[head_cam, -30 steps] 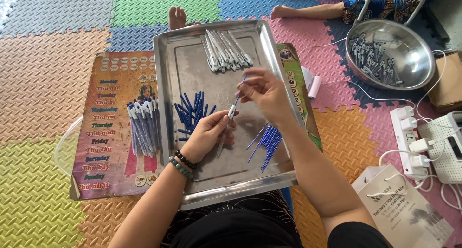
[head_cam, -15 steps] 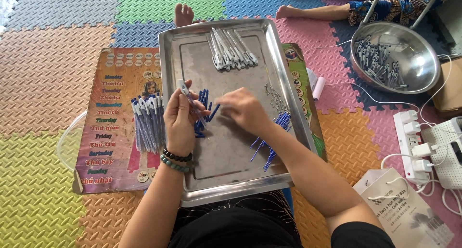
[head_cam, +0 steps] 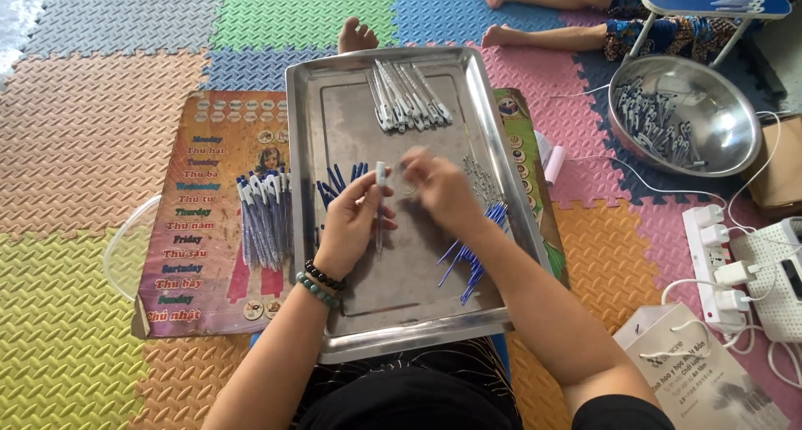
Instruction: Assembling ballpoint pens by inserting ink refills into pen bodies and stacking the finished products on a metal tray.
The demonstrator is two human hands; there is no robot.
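Over the metal tray (head_cam: 334, 129) at frame centre, left hand (head_cam: 349, 221) pinches an upright pen barrel (head_cam: 381, 204); right hand (head_cam: 439, 188), blurred, fingers curled beside it, grasp unclear

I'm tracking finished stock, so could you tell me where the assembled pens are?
Assembled pens lie on the poster, left of the tray, beside the left hand.

Both hands meet over the middle of the steel tray (head_cam: 334, 121). Bare metal lies open below them toward the near rim, and between them and the row of white pen barrels (head_cam: 407, 96) at the far end. Blue refills (head_cam: 338, 182) crowd the left hand (head_cam: 351, 221); springs (head_cam: 483, 178) and more blue refills (head_cam: 472, 255) hem the right hand (head_cam: 439, 192). Assembled pens (head_cam: 263, 221) block the poster left of the tray.
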